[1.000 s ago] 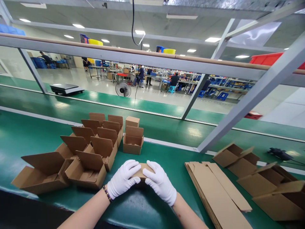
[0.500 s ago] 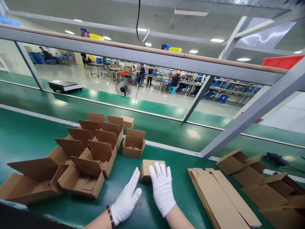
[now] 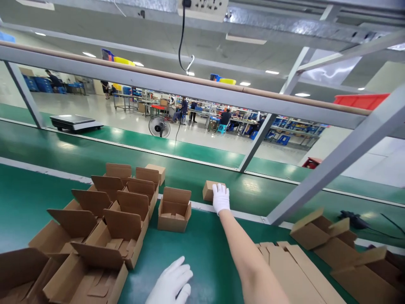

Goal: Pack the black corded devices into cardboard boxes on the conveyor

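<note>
My right hand (image 3: 221, 198), in a white glove, reaches far forward and grips the right end of a small closed cardboard box (image 3: 208, 191) on the green surface beyond the white strip. Low in the middle, my gloved left hand (image 3: 172, 282) hovers over the green table (image 3: 202, 257), fingers apart, holding nothing. The nearest thing to it is an open cardboard box (image 3: 91, 274) on its left. A single open box (image 3: 174, 211) stands between the rows of boxes and my right arm.
Two rows of open boxes (image 3: 131, 207) fill the left side. Flat cardboard sheets (image 3: 294, 274) lie at the right, beside more open boxes (image 3: 341, 249). A slanted metal post (image 3: 332, 156) rises behind; a scale (image 3: 76, 122) sits at the back left.
My right hand has moved forward with the small closed box, now across the white strip. My left hand has drawn back toward the near edge. The view has shifted slightly.
</note>
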Motion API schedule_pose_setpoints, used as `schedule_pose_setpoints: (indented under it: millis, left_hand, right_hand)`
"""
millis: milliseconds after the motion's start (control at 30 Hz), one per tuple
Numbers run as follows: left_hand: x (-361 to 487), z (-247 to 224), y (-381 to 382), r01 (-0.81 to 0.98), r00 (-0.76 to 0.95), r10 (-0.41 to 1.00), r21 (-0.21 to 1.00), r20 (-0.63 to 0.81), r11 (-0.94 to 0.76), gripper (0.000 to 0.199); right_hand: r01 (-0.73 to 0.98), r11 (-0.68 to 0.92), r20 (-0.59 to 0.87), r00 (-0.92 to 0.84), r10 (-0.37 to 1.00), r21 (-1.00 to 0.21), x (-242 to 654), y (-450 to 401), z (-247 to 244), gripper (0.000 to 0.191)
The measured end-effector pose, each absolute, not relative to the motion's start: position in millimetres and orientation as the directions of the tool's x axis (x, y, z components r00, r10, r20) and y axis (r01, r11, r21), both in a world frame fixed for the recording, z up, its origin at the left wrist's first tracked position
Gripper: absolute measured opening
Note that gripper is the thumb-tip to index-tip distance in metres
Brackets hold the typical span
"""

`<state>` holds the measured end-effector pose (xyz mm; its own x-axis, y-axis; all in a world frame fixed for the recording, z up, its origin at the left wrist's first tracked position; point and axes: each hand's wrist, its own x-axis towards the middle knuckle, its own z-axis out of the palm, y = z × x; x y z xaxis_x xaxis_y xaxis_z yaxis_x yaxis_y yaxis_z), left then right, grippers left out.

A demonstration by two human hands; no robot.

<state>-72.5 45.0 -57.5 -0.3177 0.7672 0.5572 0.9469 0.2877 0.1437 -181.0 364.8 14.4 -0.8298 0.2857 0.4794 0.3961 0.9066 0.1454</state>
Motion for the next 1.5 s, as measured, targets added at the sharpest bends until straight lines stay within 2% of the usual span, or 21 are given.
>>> schedule_pose_setpoints:
  millis: [100,200,300,433,533,700,800,867,933,1000,1033,1067,1133,1167,1200,1233,1300,1333,1400,1467,1500]
  left_hand:
    - [-74,-63,46,0.951,-0.308,0.756,0.156,0.578,0.268,0.025]
    - [-74,-71,45,0.957,-0.287,0.753,0.153,0.592,0.245,0.025]
    - [-73,-79,43,0.932,-0.361,0.765,0.233,0.533,0.278,0.027]
    - [-71,-85,41,0.869,-0.47,0.788,0.365,0.398,0.334,0.031]
    - [-70,-85,41,0.824,-0.515,0.792,0.444,0.328,0.352,0.033]
    - [-67,-78,39,0.709,-0.589,0.771,0.613,0.243,0.349,0.042]
    - [-54,-62,38,0.513,-0.671,0.73,0.793,0.132,0.329,0.05]
    - [-38,-43,43,0.332,-0.671,0.738,0.919,0.071,0.213,0.058]
    - [-20,-19,51,0.122,-0.615,0.781,0.992,0.107,-0.041,0.065]
    - [-8,7,60,-0.06,-0.585,0.775,0.94,0.24,-0.336,0.071]
    - [-4,20,62,-0.106,-0.638,0.731,0.912,0.243,-0.396,0.066]
    - [-3,32,62,-0.128,-0.689,0.697,0.914,0.197,-0.385,0.059]
    - [-3,54,53,-0.085,-0.784,0.611,0.956,0.111,-0.282,0.049]
    - [-3,63,46,-0.039,-0.814,0.572,0.974,0.097,-0.222,0.047]
    - [-1,71,37,0.014,-0.834,0.541,0.985,0.107,-0.174,0.046]
    - [2,77,29,0.071,-0.839,0.526,0.987,0.138,-0.145,0.045]
    - [15,84,13,0.189,-0.791,0.573,0.977,0.213,-0.102,0.045]
    - [24,86,8,0.251,-0.742,0.624,0.964,0.247,-0.083,0.044]
    - [40,85,1,0.383,-0.617,0.726,0.922,0.304,-0.061,0.043]
    - [50,79,-2,0.491,-0.55,0.771,0.871,0.32,-0.012,0.044]
    - [50,75,-2,0.516,-0.572,0.755,0.856,0.32,0.028,0.045]
  right_hand:
    - [0.402,0.909,0.502,-0.812,0.298,0.111,-144,336,4,0.057]
    - [0.388,0.92,0.53,-0.792,0.303,0.053,-72,315,-8,0.056]
    - [0.53,0.848,0.5,-0.737,0.455,0.01,22,318,-13,0.061]
    - [0.845,0.534,0.258,-0.511,0.82,-0.02,141,348,-11,0.091]
    - [0.885,0.464,0.068,-0.462,0.884,-0.026,196,365,-15,0.096]
    - [0.831,0.549,0.04,-0.548,0.835,-0.088,221,374,-3,0.084]
    - [0.83,0.532,0.034,-0.534,0.845,-0.168,218,365,21,0.074]
    - [0.791,0.577,0.122,-0.564,0.817,-0.206,209,341,30,0.072]
    - [0.655,0.725,0.299,-0.663,0.686,-0.212,194,298,23,0.077]
    - [0.433,0.88,0.438,-0.765,0.473,-0.194,179,242,5,0.087]
    - [0.33,0.926,0.464,-0.801,0.377,-0.184,173,215,-5,0.094]
    - [0.237,0.954,0.479,-0.826,0.296,-0.181,167,192,-13,0.099]
    - [-0.02,0.983,0.449,-0.891,0.066,-0.184,155,163,-21,0.077]
    - [-0.055,0.972,0.441,-0.896,0.053,-0.227,148,157,-19,0.062]
    - [-0.026,0.955,0.448,-0.887,0.114,-0.294,139,158,-13,0.051]
    - [0.048,0.921,0.462,-0.854,0.239,-0.387,128,162,-5,0.047]
    - [0.155,0.77,0.45,-0.734,0.509,-0.618,104,174,16,0.058]
    - [0.127,0.679,0.417,-0.703,0.576,-0.723,92,179,25,0.065]
    - [0.023,0.509,0.348,-0.704,0.619,-0.86,73,184,39,0.073]
    - [-0.036,0.413,0.311,-0.717,0.624,-0.91,67,183,45,0.07]
    - [-0.049,0.399,0.31,-0.718,0.624,-0.916,69,181,45,0.069]
